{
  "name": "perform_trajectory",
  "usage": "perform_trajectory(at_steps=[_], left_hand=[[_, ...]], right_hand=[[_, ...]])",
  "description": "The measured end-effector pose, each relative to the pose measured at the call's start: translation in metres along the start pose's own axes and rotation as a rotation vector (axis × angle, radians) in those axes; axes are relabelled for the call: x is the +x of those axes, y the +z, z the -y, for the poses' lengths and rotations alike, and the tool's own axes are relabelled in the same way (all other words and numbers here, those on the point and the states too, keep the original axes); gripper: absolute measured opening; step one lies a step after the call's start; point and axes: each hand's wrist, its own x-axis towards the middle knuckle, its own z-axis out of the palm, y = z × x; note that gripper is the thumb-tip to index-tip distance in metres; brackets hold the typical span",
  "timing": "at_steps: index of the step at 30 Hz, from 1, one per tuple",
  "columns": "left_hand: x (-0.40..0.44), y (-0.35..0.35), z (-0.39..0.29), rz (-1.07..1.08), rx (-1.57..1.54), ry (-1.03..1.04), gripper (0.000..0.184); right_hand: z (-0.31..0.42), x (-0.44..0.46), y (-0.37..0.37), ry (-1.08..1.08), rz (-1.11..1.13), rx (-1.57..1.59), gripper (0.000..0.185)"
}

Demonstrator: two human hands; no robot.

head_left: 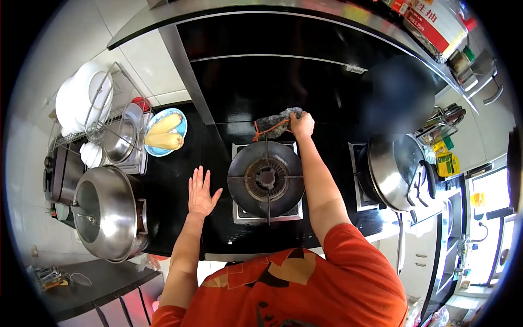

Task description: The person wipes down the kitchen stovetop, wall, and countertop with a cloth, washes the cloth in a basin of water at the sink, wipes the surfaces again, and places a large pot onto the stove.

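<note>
My right hand (pixel 303 125) grips a dark grey cloth (pixel 271 124) with orange edging, pressed to the black surface just behind the gas burner (pixel 265 179). The burner has a round dark bowl-shaped pan support with several prongs, and no pot stands on it. To the left of the burner, my left hand (pixel 202 193) lies flat on the black countertop (pixel 180 223), fingers spread and nothing in them. Part of the cloth is hidden under my right fingers.
A lidded steel pot (pixel 106 218) stands at the left. Behind it are a blue bowl (pixel 166 132) with yellow vegetables and a dish rack (pixel 109 103) with white bowls. On the right burner sits a lidded pan (pixel 389 169), its handle (pixel 401 245) jutting forward. A range hood (pixel 283 54) rises behind.
</note>
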Motion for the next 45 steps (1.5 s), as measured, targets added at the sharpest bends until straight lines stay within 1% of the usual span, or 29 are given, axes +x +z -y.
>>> perform_trajectory(at_steps=[2,3,4,5,6,8,9,11,13,14,16,18,20,22,24,25,26,28,30,32,34,35,36,38,40,42,43,44,45], left_hand=[[0.001,0.003,0.003,-0.022,-0.006,0.018,0.074],[0.001,0.003,0.002,-0.024,-0.010,0.019,0.074],[-0.001,0.004,0.002,-0.019,-0.013,0.014,0.074],[0.000,0.004,0.002,-0.013,-0.013,0.016,0.074],[0.002,0.003,0.002,-0.009,-0.008,0.017,0.075],[0.002,0.004,0.004,-0.007,0.014,0.020,0.076],[0.002,0.002,0.002,0.009,0.016,0.016,0.076],[0.003,0.002,0.001,0.032,0.025,0.008,0.076],[0.001,0.004,0.000,0.032,0.021,0.008,0.076],[0.003,0.004,0.001,0.001,0.011,0.021,0.076],[0.004,0.003,0.002,0.006,0.006,0.013,0.076],[0.004,0.002,0.002,0.014,0.007,0.013,0.077],[0.002,0.004,0.006,-0.016,-0.015,0.006,0.079],[0.001,0.005,0.006,-0.014,-0.018,0.014,0.077],[-0.002,0.002,0.004,-0.012,-0.042,-0.001,0.077],[0.001,0.000,0.005,0.000,-0.046,-0.007,0.076],[0.003,-0.001,0.007,-0.015,-0.053,-0.021,0.076],[0.000,0.001,0.006,-0.026,-0.072,-0.004,0.075],[0.002,0.001,0.006,-0.015,-0.062,-0.001,0.074],[0.002,-0.001,0.004,-0.002,-0.053,-0.017,0.073],[0.004,0.002,0.006,-0.019,-0.042,0.002,0.073],[0.001,0.003,0.006,-0.042,-0.040,0.016,0.073],[-0.001,0.003,0.005,-0.039,-0.035,0.022,0.073],[0.002,0.001,0.004,-0.011,-0.023,0.000,0.073],[0.002,0.000,0.004,-0.002,-0.025,-0.004,0.074],[0.001,0.002,0.005,-0.002,-0.035,-0.009,0.074],[0.000,0.002,0.004,0.006,-0.041,-0.014,0.074],[0.001,0.002,0.004,-0.005,-0.041,-0.009,0.073],[0.001,0.003,0.005,-0.018,-0.038,-0.004,0.073]], right_hand=[[-0.008,-0.001,-0.001,-0.141,-0.043,0.030,0.036],[-0.004,-0.007,-0.001,-0.159,-0.055,0.057,0.034],[0.001,-0.012,0.003,-0.122,0.040,0.155,0.032],[0.006,-0.017,0.004,-0.291,0.035,0.047,0.031],[0.028,-0.030,-0.003,-0.459,0.030,-0.058,0.031],[0.053,-0.028,0.029,-0.476,0.174,0.076,0.032],[0.068,-0.031,0.038,-0.510,0.069,-0.046,0.036],[0.079,-0.024,0.038,-0.462,0.095,-0.113,0.040],[0.056,-0.020,0.040,-0.420,0.171,-0.154,0.038],[0.045,-0.017,0.039,-0.338,0.178,-0.142,0.035],[0.026,-0.013,0.043,-0.269,0.112,-0.167,0.035],[0.011,-0.009,0.039,-0.251,0.109,-0.176,0.036],[-0.003,0.000,0.033,-0.161,0.132,-0.236,0.039],[0.001,0.000,0.020,-0.082,0.152,-0.238,0.038],[0.015,-0.014,0.024,-0.070,0.031,-0.257,0.032],[0.032,-0.024,0.017,-0.160,-0.009,-0.257,0.030],[0.049,-0.032,0.012,-0.261,-0.036,-0.154,0.028],[0.085,-0.037,0.002,-0.516,-0.187,0.095,0.028],[0.130,-0.032,-0.009,-0.686,-0.358,0.235,0.028],[0.174,-0.041,-0.024,-0.558,-0.222,0.094,0.027],[0.168,-0.038,-0.001,-0.750,-0.346,-0.003,0.027],[0.155,-0.036,0.014,-0.816,-0.344,0.018,0.028],[0.143,-0.040,0.029,-0.779,-0.283,-0.096,0.029],[0.106,-0.039,0.060,-0.730,-0.056,-0.128,0.032],[0.081,-0.045,0.062,-0.654,0.032,-0.183,0.025],[0.080,-0.048,0.053,-0.453,0.138,-0.283,0.019],[0.083,-0.050,0.049,-0.462,0.126,-0.295,0.017],[0.090,-0.051,0.047,-0.424,0.174,-0.312,0.017],[0.096,-0.058,0.050,-0.525,0.091,-0.247,0.016]])
